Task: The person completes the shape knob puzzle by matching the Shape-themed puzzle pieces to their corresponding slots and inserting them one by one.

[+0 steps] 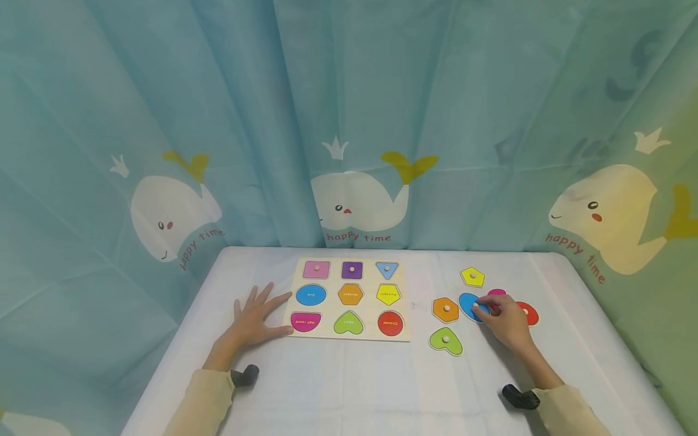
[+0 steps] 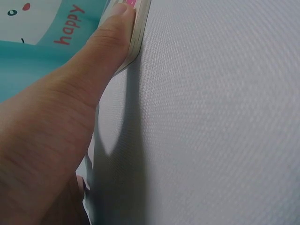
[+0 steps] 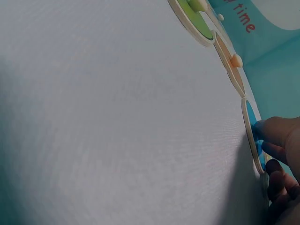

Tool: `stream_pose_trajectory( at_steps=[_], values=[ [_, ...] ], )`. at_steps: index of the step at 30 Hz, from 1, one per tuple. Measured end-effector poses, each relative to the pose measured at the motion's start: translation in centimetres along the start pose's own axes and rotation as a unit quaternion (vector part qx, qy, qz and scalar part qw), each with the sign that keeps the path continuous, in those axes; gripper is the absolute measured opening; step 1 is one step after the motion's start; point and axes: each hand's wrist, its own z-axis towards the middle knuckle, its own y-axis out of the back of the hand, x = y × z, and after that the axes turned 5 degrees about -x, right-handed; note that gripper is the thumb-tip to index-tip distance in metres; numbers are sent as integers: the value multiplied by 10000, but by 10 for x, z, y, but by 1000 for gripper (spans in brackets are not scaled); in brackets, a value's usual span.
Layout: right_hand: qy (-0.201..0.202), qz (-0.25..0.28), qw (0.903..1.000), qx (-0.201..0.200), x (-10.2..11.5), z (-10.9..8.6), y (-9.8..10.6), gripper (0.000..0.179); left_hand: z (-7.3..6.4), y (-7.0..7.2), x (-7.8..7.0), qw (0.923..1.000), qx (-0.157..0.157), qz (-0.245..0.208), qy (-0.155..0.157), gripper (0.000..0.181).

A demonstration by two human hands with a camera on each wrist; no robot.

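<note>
Blue oval piece (image 1: pixel 467 306) at the fingertips of the right hand (image 1: pixel 509 325), just left of the palm, its knob (image 1: pixel 476 304) pinched between thumb and finger. Long axis aslant, from far left to near right; whether lifted off the white cloth (image 1: pixel 376 387), impossible to tell. Orange hexagon piece (image 1: pixel 440 311) just beside, to the left. Beyond that, wooden board (image 1: pixel 329 307) with printed oval (image 1: pixel 311 295) lengthwise across, nearer to the left hand (image 1: pixel 251 322): fingers spread, thumb and forefinger against the board's left edge.
</note>
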Motion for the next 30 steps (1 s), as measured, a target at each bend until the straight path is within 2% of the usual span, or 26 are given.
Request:
stream_pose_trajectory(
  at_steps=[20, 24, 30],
  values=[
    [-31, -43, 9998, -217, 1, -2, -4, 23, -1, 1, -2, 10000, -52, 5, -44, 91],
    [69, -46, 9996, -255, 4, 1, -1, 22, -1, 1, -1, 9999, -87, 4, -52, 91],
    [-73, 165, 9998, -114, 17, 8, 4, 23, -2, 1, -1, 9999, -98, -49, -56, 91]
  ],
)
